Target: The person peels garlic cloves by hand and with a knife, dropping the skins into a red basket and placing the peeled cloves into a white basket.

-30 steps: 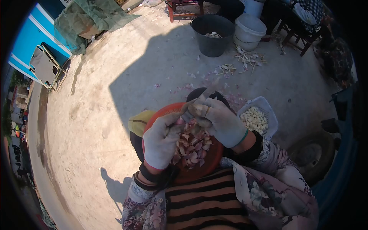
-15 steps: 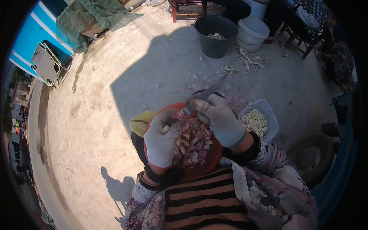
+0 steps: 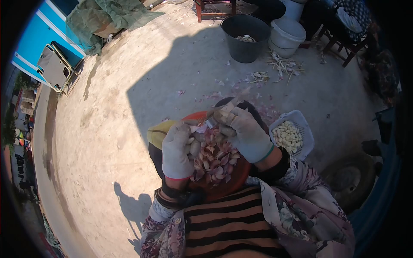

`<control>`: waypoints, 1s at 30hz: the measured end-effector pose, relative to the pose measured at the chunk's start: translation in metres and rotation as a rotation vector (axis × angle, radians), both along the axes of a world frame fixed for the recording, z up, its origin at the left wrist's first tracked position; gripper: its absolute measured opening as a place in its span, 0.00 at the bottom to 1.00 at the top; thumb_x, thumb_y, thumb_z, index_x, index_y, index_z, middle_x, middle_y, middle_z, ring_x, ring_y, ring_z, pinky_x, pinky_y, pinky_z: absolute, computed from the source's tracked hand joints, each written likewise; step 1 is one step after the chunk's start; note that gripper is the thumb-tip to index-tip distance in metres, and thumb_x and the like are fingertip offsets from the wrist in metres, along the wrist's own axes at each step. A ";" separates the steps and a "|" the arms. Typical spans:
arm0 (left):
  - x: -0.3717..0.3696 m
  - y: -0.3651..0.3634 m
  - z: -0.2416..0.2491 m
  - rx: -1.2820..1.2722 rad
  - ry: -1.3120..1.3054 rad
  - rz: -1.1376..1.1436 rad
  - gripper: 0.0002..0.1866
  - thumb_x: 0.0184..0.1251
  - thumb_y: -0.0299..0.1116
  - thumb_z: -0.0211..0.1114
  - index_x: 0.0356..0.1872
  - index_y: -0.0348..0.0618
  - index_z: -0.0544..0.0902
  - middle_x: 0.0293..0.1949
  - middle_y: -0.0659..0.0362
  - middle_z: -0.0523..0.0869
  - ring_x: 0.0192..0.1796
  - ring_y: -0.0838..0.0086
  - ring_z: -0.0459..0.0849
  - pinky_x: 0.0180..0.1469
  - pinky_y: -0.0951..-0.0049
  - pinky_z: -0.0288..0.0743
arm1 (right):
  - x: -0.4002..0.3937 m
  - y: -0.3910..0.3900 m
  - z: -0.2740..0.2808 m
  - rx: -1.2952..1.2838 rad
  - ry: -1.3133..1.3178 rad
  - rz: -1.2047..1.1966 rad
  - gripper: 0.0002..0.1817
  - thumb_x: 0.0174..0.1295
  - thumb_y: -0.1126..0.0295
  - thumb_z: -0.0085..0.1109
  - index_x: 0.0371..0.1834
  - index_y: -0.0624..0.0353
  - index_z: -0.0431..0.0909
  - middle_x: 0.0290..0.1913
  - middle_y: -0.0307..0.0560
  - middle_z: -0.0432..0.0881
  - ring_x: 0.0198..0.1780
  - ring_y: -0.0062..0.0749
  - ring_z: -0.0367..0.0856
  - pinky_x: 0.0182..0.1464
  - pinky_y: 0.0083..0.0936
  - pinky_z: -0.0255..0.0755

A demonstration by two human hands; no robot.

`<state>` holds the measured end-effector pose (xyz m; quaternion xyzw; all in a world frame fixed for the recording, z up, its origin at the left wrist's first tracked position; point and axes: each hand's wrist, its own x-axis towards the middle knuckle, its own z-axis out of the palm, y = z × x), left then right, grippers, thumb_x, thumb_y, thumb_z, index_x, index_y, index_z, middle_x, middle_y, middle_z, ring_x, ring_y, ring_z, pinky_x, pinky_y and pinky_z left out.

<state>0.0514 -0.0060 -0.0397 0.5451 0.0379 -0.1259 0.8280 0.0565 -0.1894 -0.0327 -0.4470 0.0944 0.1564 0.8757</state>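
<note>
**Garlic peeling over a red basin in the yard**

Concrete ground (image 3: 107, 129) spreads out sunlit on every side, scattered with papery skins, and a black bucket (image 3: 245, 38) and a white bucket (image 3: 286, 34) stand well off by some chair legs. Closer in, a white basket (image 3: 301, 124) of peeled cloves sits just beside the person's right knee. On the lap rests the red basin (image 3: 232, 180), heaped with pinkish skins and cloves.

A second ago the gloved hands worked higher and further apart; now they have drawn together over the basin's far rim, which looks to me like another clove being opened. The left hand (image 3: 177, 150) curls its fingers around a clove (image 3: 194, 147), pinching it. The right hand (image 3: 245, 133) is closed on a small knife (image 3: 223, 109), fingers pressed together on the handle.

Motion blur smears the blade, so I cannot tell exactly where its edge meets the clove.
</note>
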 end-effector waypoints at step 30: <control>-0.007 -0.010 0.025 0.514 -0.107 -0.081 0.15 0.74 0.28 0.57 0.56 0.30 0.79 0.36 0.56 0.87 0.30 0.84 0.76 0.34 0.83 0.70 | -0.004 -0.002 0.004 -0.484 -0.305 -0.246 0.10 0.68 0.69 0.63 0.46 0.65 0.83 0.35 0.46 0.87 0.28 0.22 0.82 0.32 0.20 0.77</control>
